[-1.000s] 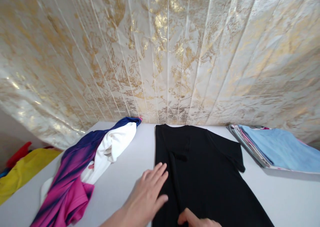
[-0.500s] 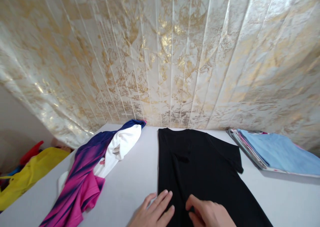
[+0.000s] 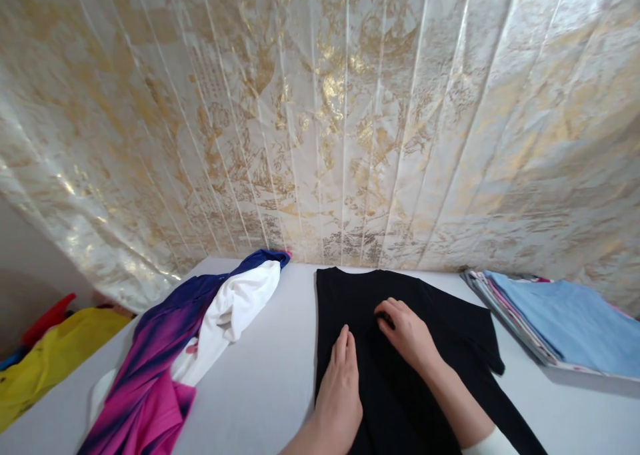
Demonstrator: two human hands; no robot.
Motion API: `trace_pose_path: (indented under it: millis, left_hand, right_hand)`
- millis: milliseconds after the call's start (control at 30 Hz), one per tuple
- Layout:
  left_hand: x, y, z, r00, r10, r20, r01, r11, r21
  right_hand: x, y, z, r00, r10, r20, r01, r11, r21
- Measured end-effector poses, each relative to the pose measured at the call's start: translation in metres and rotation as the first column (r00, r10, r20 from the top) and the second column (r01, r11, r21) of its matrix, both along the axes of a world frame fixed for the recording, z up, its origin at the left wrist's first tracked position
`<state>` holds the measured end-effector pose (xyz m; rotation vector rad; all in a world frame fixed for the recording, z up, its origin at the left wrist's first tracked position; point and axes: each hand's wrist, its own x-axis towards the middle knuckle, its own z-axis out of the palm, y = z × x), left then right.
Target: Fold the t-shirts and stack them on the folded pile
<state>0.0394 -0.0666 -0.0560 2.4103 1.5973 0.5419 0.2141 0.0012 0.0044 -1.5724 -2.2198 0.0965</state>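
Note:
A black T-shirt (image 3: 400, 388) lies on the white table, its left side folded inward into a straight edge and its right sleeve spread outward. My left hand (image 3: 342, 385) rests flat on the folded strip near that edge, fingers stretched out side by side. Farther up the shirt, my right hand (image 3: 406, 331) has its thumb and fingertips pinched on a bit of the black fabric around the upper middle. The shirt's lower end runs out of view at the bottom.
A purple-and-pink garment (image 3: 155, 355) and a white garment (image 3: 245, 301) lie loosely at left. Folded clothes with a light blue piece (image 3: 570, 315) on top sit at right. Yellow cloth (image 3: 65, 348) is beyond the table's left edge. A gold-patterned curtain (image 3: 320, 121) hangs behind the table (image 3: 255, 375).
Both hands have moved up the shirt, away from me; the right has gone farther, to its upper part. The raised fold seen there before is now mostly gone or covered. The view has shifted slightly.

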Motion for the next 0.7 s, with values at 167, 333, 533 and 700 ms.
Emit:
trace_pose_path:
  millis: [167,333,533,700]
  left_hand:
    - [-0.001,-0.005,-0.003,0.999,-0.03,-0.013,0.03,0.999,0.031]
    - [0.001,-0.005,0.008,0.999,-0.035,0.031,0.033,0.998,0.056]
    - [-0.003,-0.004,0.043,0.998,-0.016,0.054,0.017,1.0,-0.015]
    - [-0.008,-0.002,0.046,0.998,-0.04,-0.055,0.038,0.999,-0.031]
  right_hand:
    - [0.008,0.002,-0.006,0.995,-0.006,-0.1,-0.002,0.996,-0.086]
    - [0.004,-0.001,-0.004,0.988,0.078,-0.132,-0.087,0.994,-0.067]
    - [-0.003,-0.008,0.004,0.973,0.229,0.025,-0.23,0.972,0.041]
    - [-0.006,-0.006,-0.001,0.972,0.22,0.085,-0.224,0.974,0.043]
